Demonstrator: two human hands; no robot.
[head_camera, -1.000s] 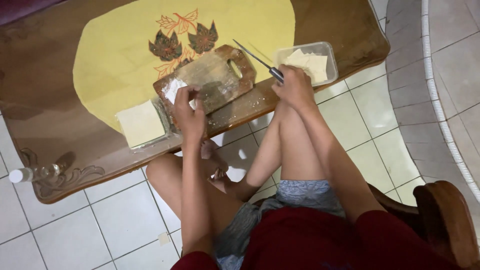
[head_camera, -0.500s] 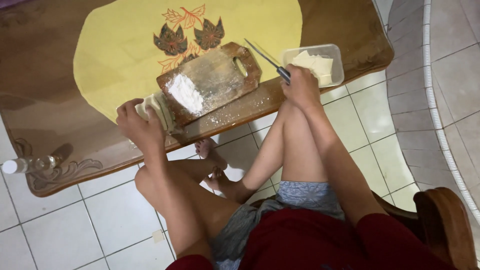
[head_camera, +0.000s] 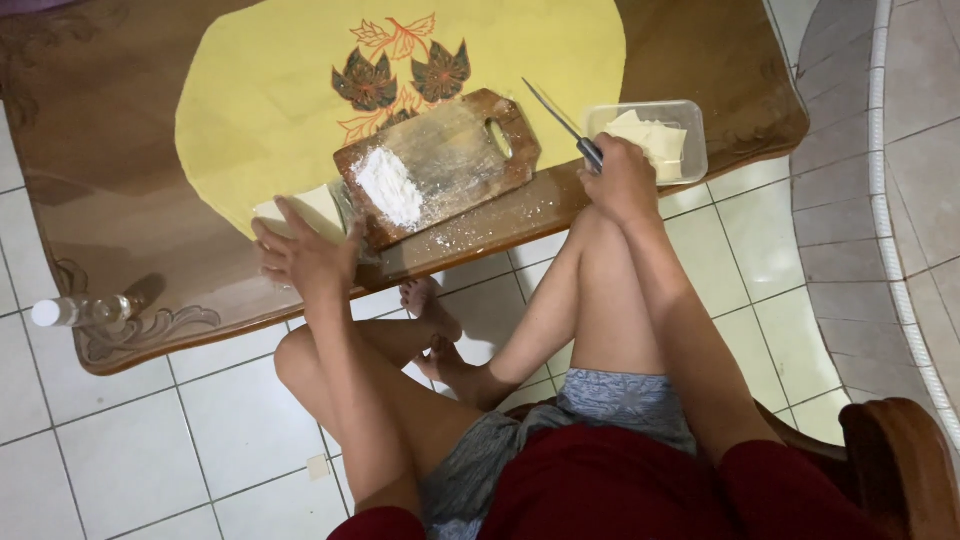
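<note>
Left hand (head_camera: 300, 255), fingers spread, being laid on pale dough sheets (head_camera: 305, 210) at centre-left; knife (head_camera: 565, 125) being gripped by right hand (head_camera: 622, 180), upper right. Top sheet best peeled singly.

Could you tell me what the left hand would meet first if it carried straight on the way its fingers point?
The left hand lies with its fingertips already on the pale, square stack of dough sheets at the table edge. Carried on, it would probably cross that stack onto the yellow oval table mat; depth is unclear.

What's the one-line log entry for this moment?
left hand: on stack of pale sheets | right hand: grip on knife | cutting board: flour pile | plastic tub: pale sheets
</note>
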